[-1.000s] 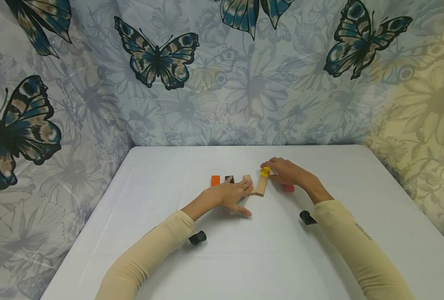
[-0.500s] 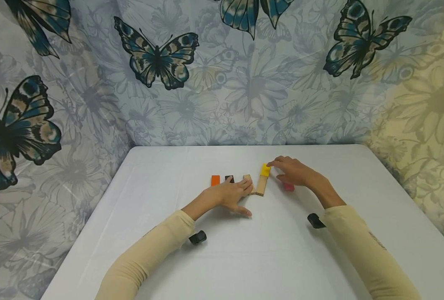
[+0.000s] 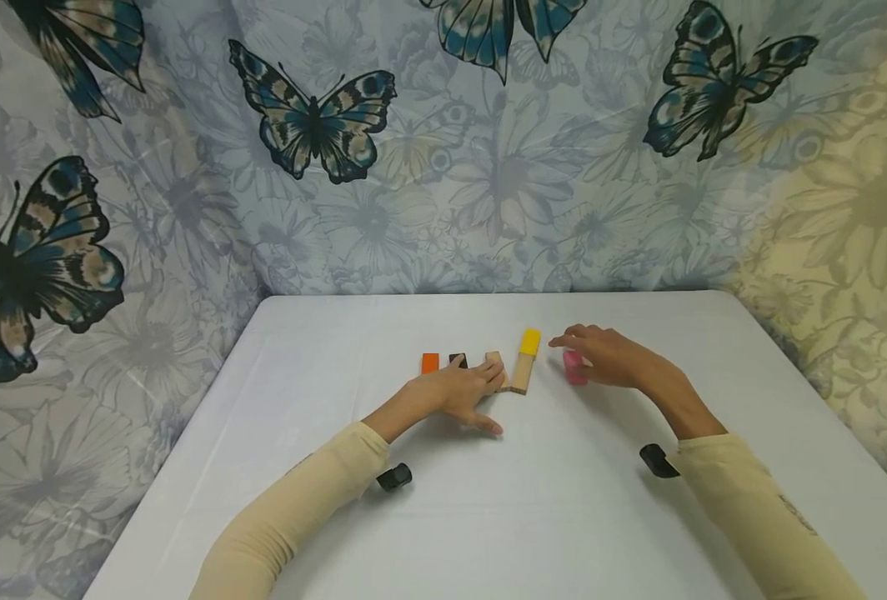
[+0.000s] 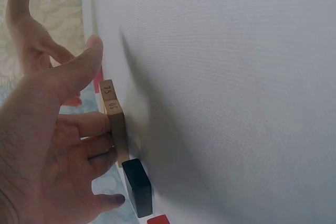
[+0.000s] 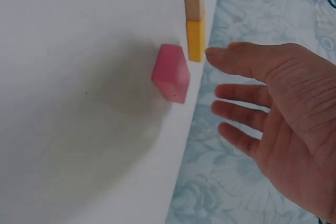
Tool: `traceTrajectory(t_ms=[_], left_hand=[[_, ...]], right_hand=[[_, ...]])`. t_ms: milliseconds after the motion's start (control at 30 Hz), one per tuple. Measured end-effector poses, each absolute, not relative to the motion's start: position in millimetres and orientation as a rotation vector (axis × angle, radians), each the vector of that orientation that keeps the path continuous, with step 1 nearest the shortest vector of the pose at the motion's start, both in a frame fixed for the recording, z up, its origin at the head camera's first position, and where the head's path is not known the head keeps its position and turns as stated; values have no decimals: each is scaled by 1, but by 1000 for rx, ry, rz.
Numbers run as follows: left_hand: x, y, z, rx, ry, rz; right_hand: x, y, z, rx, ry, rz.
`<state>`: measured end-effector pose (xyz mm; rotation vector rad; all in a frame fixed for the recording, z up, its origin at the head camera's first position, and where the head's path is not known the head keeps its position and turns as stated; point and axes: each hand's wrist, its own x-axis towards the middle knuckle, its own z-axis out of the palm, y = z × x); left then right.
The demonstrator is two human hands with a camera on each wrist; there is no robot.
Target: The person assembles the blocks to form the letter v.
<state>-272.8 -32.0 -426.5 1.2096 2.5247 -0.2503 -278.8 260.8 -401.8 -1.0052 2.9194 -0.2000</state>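
My left hand (image 3: pixel 454 392) lies spread over the row of blocks. Its fingertips touch a plain wooden block (image 3: pixel 494 358), and a black block (image 3: pixel 458 360) shows just past the fingers. In the left wrist view two wooden blocks (image 4: pixel 118 129) stand side by side with printed ends, close to the black block (image 4: pixel 137 188). My right hand (image 3: pixel 610 357) hovers over a pink block (image 3: pixel 574 367), partly hiding it, with fingers extended and nothing held. A yellow block (image 3: pixel 530 342) meets the far end of a second wooden block (image 3: pixel 522 373). In the right wrist view the pink block (image 5: pixel 171 73) sits apart from the fingers.
An orange block (image 3: pixel 430 363) lies at the left end of the row. The blocks are on a white table (image 3: pixel 323 367) whose far edge meets a butterfly-patterned backdrop (image 3: pixel 503 225). Black wrist-worn devices (image 3: pixel 394 477) sit below both sleeves.
My right hand has let go of the yellow block and moved right and nearer, to above the pink block. My left hand stays in place.
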Motion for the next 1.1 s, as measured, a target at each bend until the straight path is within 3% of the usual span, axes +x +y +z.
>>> traceTrajectory(t_ms=[1100], left_hand=[[-273, -34, -428, 1218, 2532, -248]], right_hand=[[-273, 268, -426, -1064, 2937, -227]])
